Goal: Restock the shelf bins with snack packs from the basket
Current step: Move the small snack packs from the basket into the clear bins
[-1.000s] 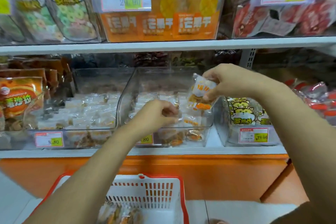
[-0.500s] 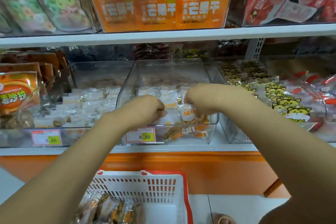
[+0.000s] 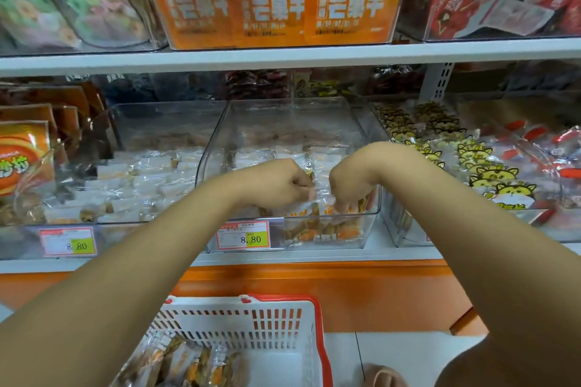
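- Lowered since a second ago: the right hand, which then held a snack pack above the rim, is now down at the front of the middle bin, and the left hand has closed in beside it.
- The shelf carries a row of clear bins, and those on either side look fairly well stocked.
- The middle bin holds a low layer of packs, with plenty of room above them.
- The basket sits below the shelf. Several remaining packs lie in it, so I judge the restocking to be only partway through.
- The right hand's fingertips curl down and pinch the snack pack against the bin's front wall; it has not yet let go.
- The left hand's fingers are curled tight against the wrappers. Whether they grip one, I cannot tell.
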Available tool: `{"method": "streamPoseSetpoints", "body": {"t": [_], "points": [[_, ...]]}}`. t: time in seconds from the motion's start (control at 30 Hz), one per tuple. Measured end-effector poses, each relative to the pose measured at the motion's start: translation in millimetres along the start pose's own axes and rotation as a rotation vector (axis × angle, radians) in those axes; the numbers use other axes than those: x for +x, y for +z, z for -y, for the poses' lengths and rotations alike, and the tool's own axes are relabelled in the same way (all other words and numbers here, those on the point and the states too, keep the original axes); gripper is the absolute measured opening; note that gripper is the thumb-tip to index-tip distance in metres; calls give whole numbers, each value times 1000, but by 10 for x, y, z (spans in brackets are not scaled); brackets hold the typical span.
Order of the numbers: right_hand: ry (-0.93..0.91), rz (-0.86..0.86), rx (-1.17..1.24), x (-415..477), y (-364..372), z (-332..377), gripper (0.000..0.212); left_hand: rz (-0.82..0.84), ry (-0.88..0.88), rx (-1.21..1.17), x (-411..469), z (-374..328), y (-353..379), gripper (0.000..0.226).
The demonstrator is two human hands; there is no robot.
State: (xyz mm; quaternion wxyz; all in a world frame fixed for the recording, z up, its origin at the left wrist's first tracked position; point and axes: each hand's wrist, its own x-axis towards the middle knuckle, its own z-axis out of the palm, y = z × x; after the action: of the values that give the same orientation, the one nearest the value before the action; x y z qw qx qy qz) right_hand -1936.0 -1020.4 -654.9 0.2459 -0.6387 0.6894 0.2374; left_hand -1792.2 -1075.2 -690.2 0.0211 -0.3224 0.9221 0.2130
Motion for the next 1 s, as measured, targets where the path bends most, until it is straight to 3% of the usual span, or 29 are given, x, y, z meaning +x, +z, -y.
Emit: {"method": "streamPoseSetpoints", "body": {"t": [0.17,0.33,0.47,0.57,0.63,0.73,0.87,0.97,1.0], "points": [[29,50,38,115,-24,-3,22,108,9,-86,13,-40,62,41],[18,63,27,122,-25,41,25,134,-57,166,47,-148,154,42],[21,27,-12,121,10,35,29,24,-87,-4,31,-125,211,52],[20,15,93,87,21,-19,30,-89,-23,-246,-30,-47,209,73],[4,-48,82,31,-9,-66,36,-181,15,-208,-99,-75,186,58],[-8,-136,32,-118,-98,-135,39,-322,109,57,-151,-202,140,39],[-20,-234,-7,-266,-194,-239,20,-280,99,198,-38,-385,165,32],[-2,-273,-45,-310,-206,-289,16,-266,107,281,66,-509,158,11],[-4,-294,-37,-317,-201,-316,14,-264,114,306,108,-538,167,18]]}}
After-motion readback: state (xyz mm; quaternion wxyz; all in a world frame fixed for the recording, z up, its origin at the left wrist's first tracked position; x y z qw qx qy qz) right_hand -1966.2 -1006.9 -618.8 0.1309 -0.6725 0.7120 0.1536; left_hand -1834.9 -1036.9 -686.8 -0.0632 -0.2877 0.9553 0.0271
